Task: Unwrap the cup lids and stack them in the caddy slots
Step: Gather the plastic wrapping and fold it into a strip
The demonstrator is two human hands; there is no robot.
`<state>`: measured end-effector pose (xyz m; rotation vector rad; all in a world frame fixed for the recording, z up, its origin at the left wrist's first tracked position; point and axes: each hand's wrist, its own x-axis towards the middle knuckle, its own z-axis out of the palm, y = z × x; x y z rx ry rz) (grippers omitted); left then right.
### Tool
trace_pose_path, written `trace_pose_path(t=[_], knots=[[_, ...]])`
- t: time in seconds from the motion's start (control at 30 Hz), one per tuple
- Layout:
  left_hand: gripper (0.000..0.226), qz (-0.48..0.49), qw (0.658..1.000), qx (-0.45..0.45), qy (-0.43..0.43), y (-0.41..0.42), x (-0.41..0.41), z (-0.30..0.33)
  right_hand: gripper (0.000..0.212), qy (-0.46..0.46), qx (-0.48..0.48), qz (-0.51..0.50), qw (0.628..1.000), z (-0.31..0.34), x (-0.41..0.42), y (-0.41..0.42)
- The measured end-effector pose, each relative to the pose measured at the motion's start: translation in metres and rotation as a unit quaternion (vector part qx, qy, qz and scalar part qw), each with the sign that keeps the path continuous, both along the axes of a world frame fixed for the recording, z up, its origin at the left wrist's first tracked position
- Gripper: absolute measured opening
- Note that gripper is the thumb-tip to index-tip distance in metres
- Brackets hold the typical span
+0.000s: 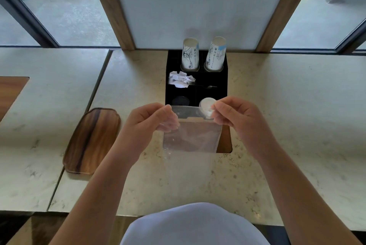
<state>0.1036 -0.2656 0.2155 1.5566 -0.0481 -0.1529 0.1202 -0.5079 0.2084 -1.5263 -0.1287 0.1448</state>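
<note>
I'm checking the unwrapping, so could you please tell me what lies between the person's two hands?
In the head view, a clear plastic bag stretches between the left hand and right hand, each pinching a top corner.

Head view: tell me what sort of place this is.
Probably a café self-serve counter: a black caddy with upside-down paper cups and white lids on a stone counter beside big windows.

Clear plastic wrap (192,136) is veiling the left hand's (150,120) fingertips and the wooden recess (224,141) beneath, blurring both. White lid stack (206,106) is being partly covered by the right hand (235,114); lid count cannot be told. Dark round item (180,100) in the caddy (224,78) is sitting too shadowed to identify.
</note>
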Motion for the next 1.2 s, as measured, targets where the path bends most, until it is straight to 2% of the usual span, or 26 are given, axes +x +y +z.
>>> trace_pose_path(t=[0.2,0.3,0.47,0.6,0.63,0.7,0.8,0.9,1.0,1.13,1.2], knots=[[0.032,0.024,0.998,-0.049,0.021,-0.003,0.005,-0.009,0.020,0.008,0.007,-0.035,0.999,-0.004,-0.001,0.000],[0.038,-0.010,0.995,-0.093,0.034,-0.005,0.009,-0.018,0.022,0.035,0.042,-0.077,0.996,-0.005,0.000,0.000],[0.031,-0.151,0.982,-0.042,0.104,-0.008,0.005,-0.063,0.026,0.098,0.116,-0.166,0.974,-0.006,0.006,-0.004],[0.021,-0.159,0.977,-0.010,0.140,-0.016,-0.007,-0.092,0.019,0.120,0.193,-0.185,0.956,-0.014,0.013,-0.021],[0.021,-0.147,0.978,-0.024,0.149,-0.018,-0.009,-0.096,0.026,0.125,0.187,-0.164,0.961,-0.019,0.013,-0.025],[0.020,-0.117,0.976,-0.067,0.169,-0.020,-0.011,-0.101,0.052,0.145,0.106,-0.088,0.980,-0.037,0.009,-0.029],[0.014,-0.058,0.966,-0.152,0.201,-0.016,-0.008,-0.113,0.061,0.214,-0.021,0.001,0.977,-0.071,-0.006,-0.025],[0.011,0.015,0.941,-0.218,0.256,-0.009,-0.002,-0.135,0.046,0.282,-0.097,0.052,0.953,-0.102,-0.022,-0.018],[0.021,0.052,0.914,-0.227,0.332,-0.004,-0.004,-0.162,0.018,0.309,-0.118,0.042,0.943,-0.127,-0.034,-0.006],[0.037,0.002,0.889,-0.169,0.425,-0.004,-0.028,-0.197,0.011,0.353,-0.100,-0.033,0.930,-0.158,-0.051,0.010],[0.034,-0.035,0.886,-0.126,0.444,-0.007,-0.042,-0.210,0.008,0.390,-0.078,-0.073,0.914,-0.172,-0.062,0.016]])
